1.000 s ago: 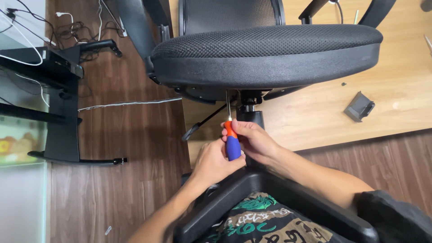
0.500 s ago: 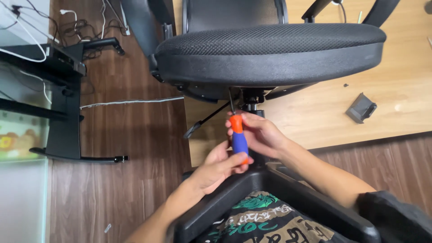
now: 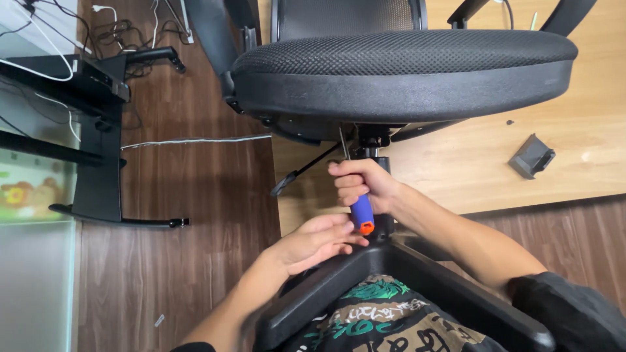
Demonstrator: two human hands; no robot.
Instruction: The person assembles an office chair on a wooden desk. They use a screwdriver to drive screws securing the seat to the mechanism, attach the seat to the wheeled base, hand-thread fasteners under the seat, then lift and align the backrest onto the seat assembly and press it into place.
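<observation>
At the bottom of the frame, nearest to me, lies my patterned garment (image 3: pixel 391 322) in green, tan and black, with the black chair base (image 3: pixel 417 287) spreading its legs across it. Just above the base, left of centre, my left hand (image 3: pixel 313 242) lies loosely open, palm turned up, its fingertips touching the orange end cap of the screwdriver (image 3: pixel 362 212). My right hand (image 3: pixel 358 184), at the centre of the frame, is closed in a fist around the upper part of the blue handle, so only the lower handle and the orange cap show beneath it. The thin metal shaft rises from my fist up toward the underside of the black mesh seat (image 3: pixel 404 72), right beside the chair's centre column (image 3: pixel 372 146); where the tip ends I cannot tell, since it is lost in the dark parts there. A black lever (image 3: pixel 303 173) angles down to the left from under the seat. Further off, at the right edge, a small dark grey plastic part (image 3: pixel 531 156) lies on the light wooden board (image 3: pixel 469 163). On the left, over the dark wood floor (image 3: pixel 195 261), stand a black metal stand (image 3: pixel 98 182) and a white cable (image 3: pixel 195 140), with tangled wires (image 3: pixel 124 26) in the upper left corner.
</observation>
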